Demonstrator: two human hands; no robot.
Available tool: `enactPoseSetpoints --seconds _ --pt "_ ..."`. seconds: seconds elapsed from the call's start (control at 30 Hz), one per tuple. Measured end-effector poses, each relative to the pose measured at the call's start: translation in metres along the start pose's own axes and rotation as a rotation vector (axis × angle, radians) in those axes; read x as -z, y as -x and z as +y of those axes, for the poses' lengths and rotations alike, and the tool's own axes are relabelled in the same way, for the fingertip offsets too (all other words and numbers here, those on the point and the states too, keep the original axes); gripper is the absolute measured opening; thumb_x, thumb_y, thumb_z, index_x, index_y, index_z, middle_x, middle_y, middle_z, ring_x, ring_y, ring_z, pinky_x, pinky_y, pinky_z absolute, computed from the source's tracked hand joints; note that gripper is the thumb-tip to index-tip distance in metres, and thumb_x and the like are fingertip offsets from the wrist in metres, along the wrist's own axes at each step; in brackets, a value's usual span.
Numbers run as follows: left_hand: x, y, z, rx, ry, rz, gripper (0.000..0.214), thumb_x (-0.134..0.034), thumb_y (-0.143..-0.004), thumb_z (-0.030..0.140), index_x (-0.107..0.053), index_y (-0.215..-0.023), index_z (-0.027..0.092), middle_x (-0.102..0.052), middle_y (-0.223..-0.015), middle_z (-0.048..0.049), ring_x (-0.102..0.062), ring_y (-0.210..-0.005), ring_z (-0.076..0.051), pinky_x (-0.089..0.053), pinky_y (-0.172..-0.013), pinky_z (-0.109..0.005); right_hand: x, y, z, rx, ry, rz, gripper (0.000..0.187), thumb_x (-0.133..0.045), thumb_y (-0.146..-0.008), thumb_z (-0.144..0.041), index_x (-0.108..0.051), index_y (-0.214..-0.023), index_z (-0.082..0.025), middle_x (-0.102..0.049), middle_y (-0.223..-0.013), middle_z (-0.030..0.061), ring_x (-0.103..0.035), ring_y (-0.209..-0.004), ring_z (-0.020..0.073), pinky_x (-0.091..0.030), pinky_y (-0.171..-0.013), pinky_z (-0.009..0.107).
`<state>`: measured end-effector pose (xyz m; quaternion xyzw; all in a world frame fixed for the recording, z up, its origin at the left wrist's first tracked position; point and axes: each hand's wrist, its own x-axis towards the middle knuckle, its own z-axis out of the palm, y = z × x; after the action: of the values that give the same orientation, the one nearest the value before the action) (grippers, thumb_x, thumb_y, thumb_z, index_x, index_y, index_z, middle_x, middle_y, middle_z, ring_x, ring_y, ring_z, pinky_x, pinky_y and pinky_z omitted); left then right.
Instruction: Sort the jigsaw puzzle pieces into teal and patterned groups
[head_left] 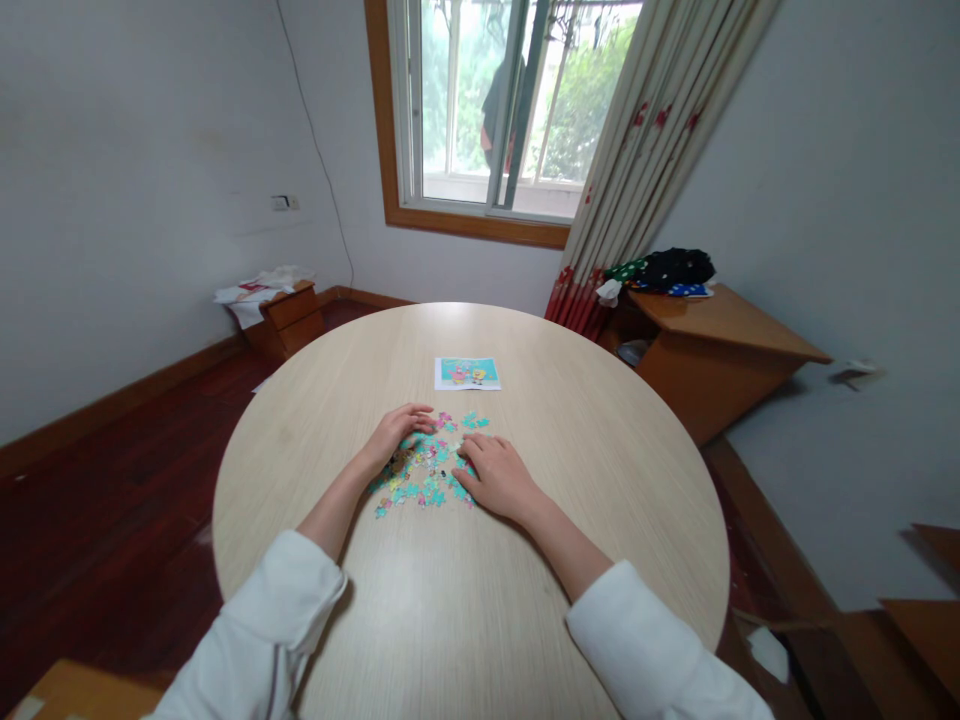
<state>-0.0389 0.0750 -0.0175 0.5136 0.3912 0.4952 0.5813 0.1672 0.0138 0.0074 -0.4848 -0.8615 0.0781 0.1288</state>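
Small jigsaw puzzle pieces (pixel 431 470), turquoise, pink, yellow and white, lie scattered in a loose pile on the round table (pixel 450 620). My left hand (pixel 394 435) curves over the pile's left edge, its fingers apart and stretched toward the far side. On the right edge rests my right hand (pixel 495 475), fingers spread and touching or just above some pieces. Neither hand visibly grips a piece, though what lies under the palms is hidden. Just beyond the pile lies a picture sheet (pixel 468 374) with pink and yellow cartoon figures on turquoise.
A wooden cabinet (pixel 720 320) with dark and spotted cloths (pixel 667 270) stands at the right. At the left is a small cabinet (pixel 292 318) with white items on top. A curtain (pixel 652 130) hangs beside the window (pixel 517 110), and a person (pixel 504 110) is outside.
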Motion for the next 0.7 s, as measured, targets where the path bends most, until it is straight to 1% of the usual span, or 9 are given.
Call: enactPoseSetpoints --seconds 0.1,0.33,0.5,0.6,0.7 --pt "-0.002 0.001 0.001 0.001 0.02 -0.014 0.03 -0.06 -0.066 0.03 -0.065 -0.09 0.013 -0.071 -0.079 -0.0074 -0.067 -0.076 -0.019 -0.046 -0.083 -0.034 0.0022 -0.0007 -0.0012 -0.021 0.021 -0.002 0.019 -0.055 -0.089 -0.031 -0.058 -0.101 -0.017 -0.063 -0.114 0.01 -0.056 -0.107 0.0221 -0.036 -0.094 0.038" --pt "-0.0029 0.0011 0.0021 0.003 0.047 -0.019 0.029 -0.058 -0.067 0.029 -0.064 -0.09 0.014 -0.071 -0.076 -0.0071 -0.066 -0.074 -0.019 -0.047 -0.082 -0.034 0.0041 -0.0003 -0.0025 -0.027 0.034 0.007 0.016 -0.054 -0.089 -0.031 -0.057 -0.098 -0.018 -0.064 -0.111 0.0097 -0.057 -0.105 0.0223 -0.036 -0.092 0.037" --pt "-0.0021 0.002 0.0044 0.02 0.051 0.025 0.029 -0.058 -0.066 0.028 -0.064 -0.09 0.014 -0.071 -0.075 -0.0066 -0.067 -0.072 -0.019 -0.048 -0.079 -0.033 0.0028 0.0002 -0.0019 -0.024 0.037 0.012 0.017 -0.054 -0.088 -0.032 -0.058 -0.098 -0.018 -0.064 -0.11 0.0093 -0.057 -0.104 0.0222 -0.037 -0.092 0.037" --pt "-0.0026 0.0038 0.007 0.014 0.071 0.069 0.028 -0.058 -0.066 0.029 -0.063 -0.088 0.014 -0.071 -0.072 -0.0057 -0.067 -0.071 -0.019 -0.049 -0.078 -0.033 0.0009 0.0003 -0.0001 -0.022 0.029 0.018 0.018 -0.055 -0.088 -0.031 -0.059 -0.099 -0.018 -0.064 -0.111 0.0099 -0.057 -0.106 0.0226 -0.036 -0.095 0.04" --pt "-0.0015 0.0045 0.009 -0.015 0.079 0.129 0.029 -0.057 -0.065 0.03 -0.063 -0.088 0.014 -0.07 -0.069 -0.0048 -0.067 -0.069 -0.02 -0.05 -0.076 -0.035 -0.0018 0.0 0.0015 -0.024 0.013 0.058 0.02 -0.054 -0.089 -0.031 -0.06 -0.102 -0.017 -0.061 -0.121 0.012 -0.054 -0.115 0.0244 -0.028 -0.104 0.047"
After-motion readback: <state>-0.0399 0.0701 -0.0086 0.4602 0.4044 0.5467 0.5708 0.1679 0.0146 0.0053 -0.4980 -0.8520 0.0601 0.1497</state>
